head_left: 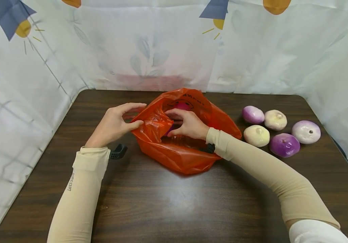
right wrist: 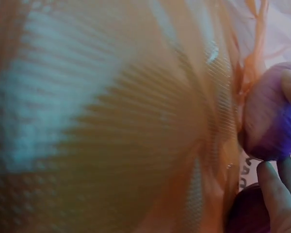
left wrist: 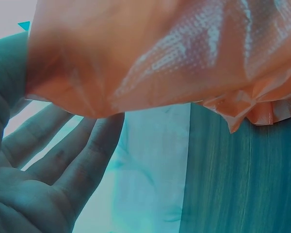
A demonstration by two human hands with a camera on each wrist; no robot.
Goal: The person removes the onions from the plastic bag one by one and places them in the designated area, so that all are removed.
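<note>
A red plastic bag (head_left: 174, 158) lies on the table with its mouth spread open. Inside it, my right hand (head_left: 189, 125) holds a purple onion; the right wrist view shows this onion (right wrist: 269, 121) between thumb and fingers. Another dark purple onion (right wrist: 250, 211) sits below it, and a magenta round one (head_left: 182, 106) shows behind my fingers in the head view. At the bag's left rim, my left hand (head_left: 113, 123) touches the plastic with thumb and fingers spread apart. The film hides part of that hand in the left wrist view.
Several purple and whitish onions, among them a dark purple one (head_left: 284, 145) and a pale one (head_left: 256, 135), lie in a group right of the bag. A patterned white curtain (head_left: 177, 44) hangs behind the brown table (head_left: 149, 202).
</note>
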